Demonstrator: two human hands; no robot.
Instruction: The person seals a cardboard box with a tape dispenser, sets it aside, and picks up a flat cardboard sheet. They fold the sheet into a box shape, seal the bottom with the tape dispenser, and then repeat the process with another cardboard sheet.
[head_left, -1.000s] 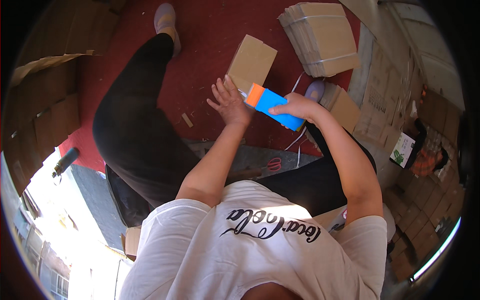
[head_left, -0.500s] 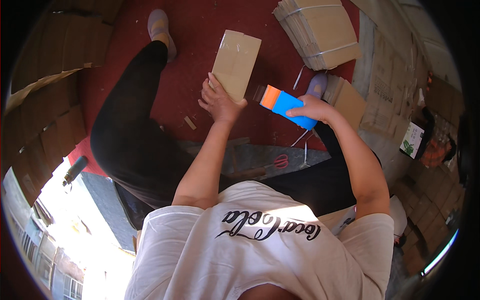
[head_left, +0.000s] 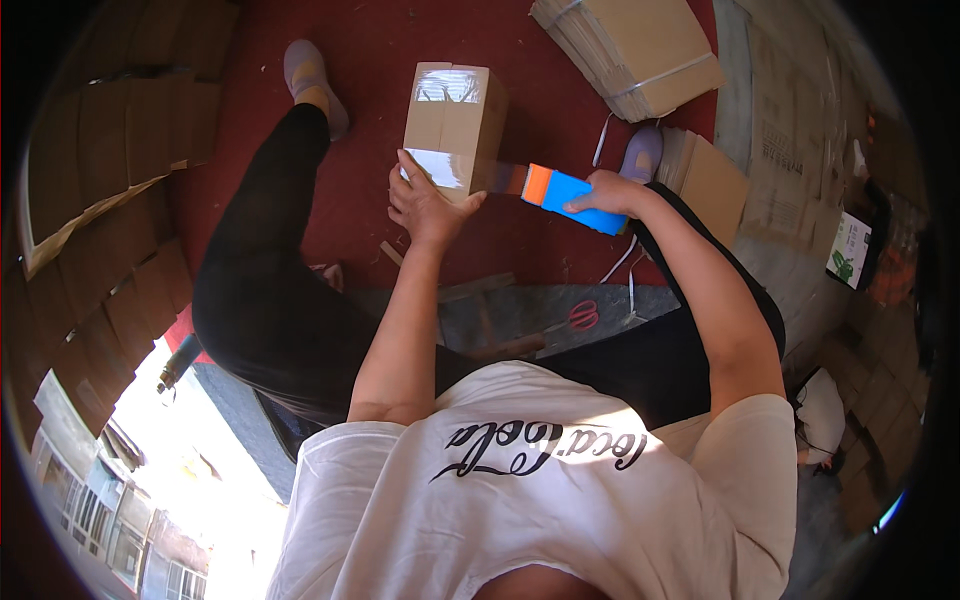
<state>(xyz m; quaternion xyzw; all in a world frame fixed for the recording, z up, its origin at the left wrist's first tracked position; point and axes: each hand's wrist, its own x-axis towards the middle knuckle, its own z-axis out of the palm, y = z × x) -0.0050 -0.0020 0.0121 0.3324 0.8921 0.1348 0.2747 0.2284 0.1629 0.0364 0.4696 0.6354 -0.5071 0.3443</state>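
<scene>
A small brown cardboard box (head_left: 428, 125) stands in front of me, with two shiny strips of clear tape across its flap seam. My left hand (head_left: 430, 207) grips its near end, fingers spread over the near strip and thumb at the near right corner. In my right hand (head_left: 610, 194) is a blue tape dispenser (head_left: 575, 197) with an orange front end, held to the right of the box. A band of clear tape stretches between the dispenser and the box's right side.
Strapped flat cartons (head_left: 655, 50) lie at the far right, with more folded cardboard (head_left: 705, 185) nearer. Red-handled scissors (head_left: 583, 315) lie close to my lap. Stacked cardboard (head_left: 110, 130) rises along the left. A dark bottle-like thing (head_left: 180, 360) is at the lower left.
The box has been turned, so its taped seam and right side now show. My left hand went with it, slightly left. The dispenser stays nearly in place, with tape now reaching the box.
</scene>
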